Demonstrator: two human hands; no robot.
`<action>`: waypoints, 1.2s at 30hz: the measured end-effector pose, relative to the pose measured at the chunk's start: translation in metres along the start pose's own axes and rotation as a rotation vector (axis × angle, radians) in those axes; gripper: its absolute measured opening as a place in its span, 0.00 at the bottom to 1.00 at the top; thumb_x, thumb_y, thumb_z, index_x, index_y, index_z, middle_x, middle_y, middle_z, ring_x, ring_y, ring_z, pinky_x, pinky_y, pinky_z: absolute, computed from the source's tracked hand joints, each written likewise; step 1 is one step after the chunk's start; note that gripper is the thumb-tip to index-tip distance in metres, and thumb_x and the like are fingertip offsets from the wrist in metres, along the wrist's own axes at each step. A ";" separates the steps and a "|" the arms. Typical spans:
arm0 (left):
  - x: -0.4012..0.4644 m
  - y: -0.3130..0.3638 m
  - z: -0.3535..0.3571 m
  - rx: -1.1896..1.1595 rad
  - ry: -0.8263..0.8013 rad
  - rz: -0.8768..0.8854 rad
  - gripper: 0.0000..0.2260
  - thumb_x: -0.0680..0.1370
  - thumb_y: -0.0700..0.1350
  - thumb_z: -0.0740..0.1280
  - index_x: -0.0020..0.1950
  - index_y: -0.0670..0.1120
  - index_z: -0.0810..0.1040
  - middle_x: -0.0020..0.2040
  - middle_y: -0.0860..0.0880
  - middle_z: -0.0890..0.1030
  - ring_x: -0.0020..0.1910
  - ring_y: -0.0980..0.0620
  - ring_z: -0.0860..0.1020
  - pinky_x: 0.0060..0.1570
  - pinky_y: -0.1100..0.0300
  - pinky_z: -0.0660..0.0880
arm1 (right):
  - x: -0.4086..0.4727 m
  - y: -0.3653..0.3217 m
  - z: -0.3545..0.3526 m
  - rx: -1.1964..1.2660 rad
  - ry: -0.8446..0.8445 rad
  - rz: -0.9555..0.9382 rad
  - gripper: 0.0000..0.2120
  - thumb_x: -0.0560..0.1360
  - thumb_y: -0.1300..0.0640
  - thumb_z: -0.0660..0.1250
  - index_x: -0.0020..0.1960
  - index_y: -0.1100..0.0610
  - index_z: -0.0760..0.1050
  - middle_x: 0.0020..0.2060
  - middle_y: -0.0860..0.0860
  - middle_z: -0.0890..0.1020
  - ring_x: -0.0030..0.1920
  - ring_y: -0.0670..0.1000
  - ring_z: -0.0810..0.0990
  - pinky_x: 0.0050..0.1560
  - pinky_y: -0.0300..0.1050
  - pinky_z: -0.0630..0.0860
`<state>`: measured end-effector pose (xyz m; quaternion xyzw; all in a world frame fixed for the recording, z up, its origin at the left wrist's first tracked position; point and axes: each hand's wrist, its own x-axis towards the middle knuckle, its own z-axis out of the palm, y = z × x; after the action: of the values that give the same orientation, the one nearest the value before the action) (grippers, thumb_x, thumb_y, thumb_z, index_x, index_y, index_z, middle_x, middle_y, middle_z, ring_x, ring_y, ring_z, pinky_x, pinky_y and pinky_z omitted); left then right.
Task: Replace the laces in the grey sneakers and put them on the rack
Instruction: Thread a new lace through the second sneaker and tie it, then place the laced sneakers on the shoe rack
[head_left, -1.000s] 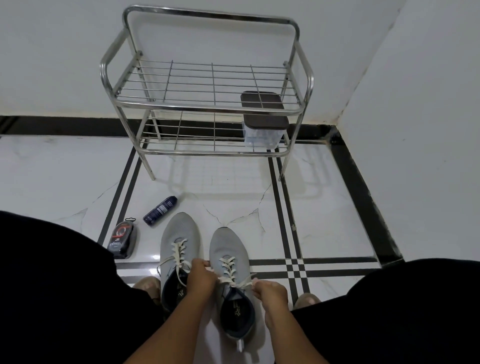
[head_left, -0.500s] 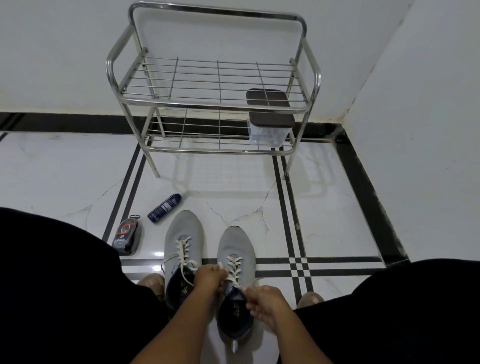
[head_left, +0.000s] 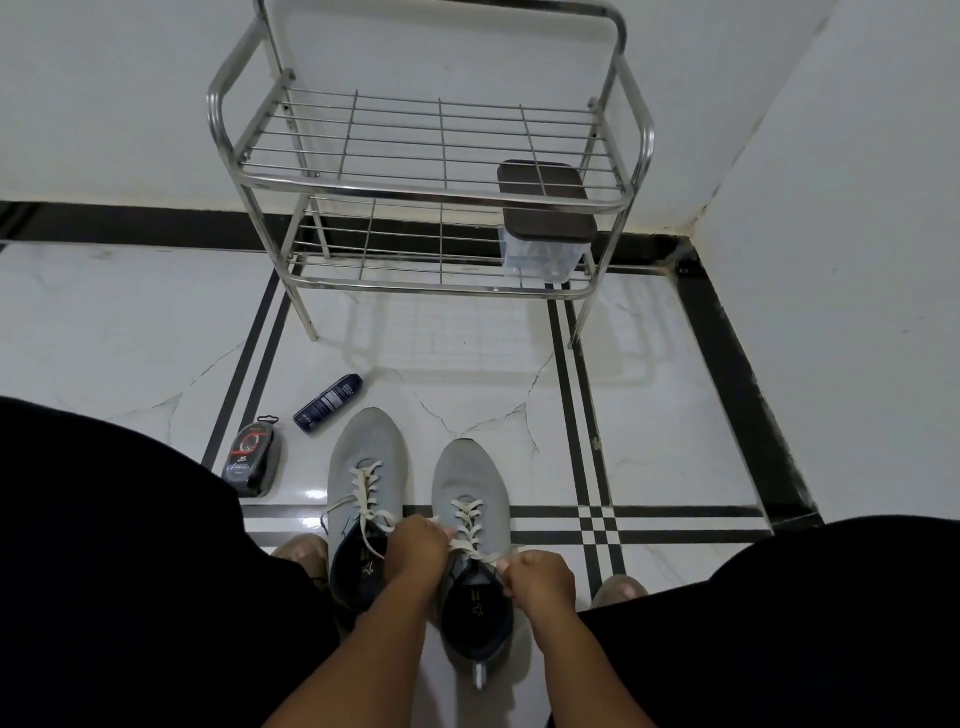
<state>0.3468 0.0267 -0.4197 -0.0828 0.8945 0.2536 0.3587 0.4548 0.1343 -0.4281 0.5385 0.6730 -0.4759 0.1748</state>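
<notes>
Two grey sneakers stand side by side on the floor, toes pointing away from me. The left sneaker has cream laces hanging loose over its dark opening. The right sneaker carries a cream lace threaded up its eyelets. My left hand pinches one end of that lace at the shoe's left side. My right hand pinches the other end at the shoe's right side, above the dark collar. The steel rack stands against the wall beyond the shoes.
A clear box with a brown lid sits on the rack's lower shelf at right. A dark blue bottle and a black shoe-polish pack lie on the tiled floor to the left. My dark-clothed knees flank the sneakers; a wall closes the right side.
My hands came together over the right sneaker's tongue, then drew slightly apart with the lace ends. The view tilted a little; the rack sits higher in frame.
</notes>
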 end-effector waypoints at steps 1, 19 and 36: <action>-0.001 0.000 0.000 0.001 -0.008 0.004 0.16 0.77 0.50 0.67 0.57 0.39 0.80 0.57 0.41 0.81 0.58 0.43 0.78 0.52 0.58 0.72 | -0.001 0.000 0.000 -0.012 -0.006 0.000 0.10 0.70 0.53 0.71 0.31 0.53 0.77 0.37 0.53 0.84 0.43 0.55 0.84 0.49 0.52 0.82; -0.017 -0.039 -0.063 -0.172 0.665 0.001 0.08 0.79 0.44 0.64 0.54 0.43 0.79 0.53 0.40 0.78 0.52 0.38 0.77 0.48 0.49 0.73 | -0.017 -0.027 0.020 -0.380 0.163 -0.075 0.14 0.76 0.50 0.64 0.57 0.56 0.80 0.53 0.55 0.83 0.55 0.57 0.80 0.45 0.43 0.72; -0.008 -0.073 -0.048 -0.083 0.414 -0.131 0.09 0.77 0.47 0.68 0.53 0.44 0.83 0.57 0.41 0.78 0.54 0.41 0.78 0.50 0.54 0.74 | -0.008 -0.042 0.038 -0.374 0.231 -0.220 0.12 0.79 0.50 0.62 0.54 0.53 0.82 0.50 0.53 0.84 0.52 0.55 0.81 0.45 0.40 0.72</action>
<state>0.3477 -0.0606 -0.4130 -0.2057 0.9306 0.2440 0.1793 0.4100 0.0996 -0.4215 0.4709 0.8195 -0.2947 0.1405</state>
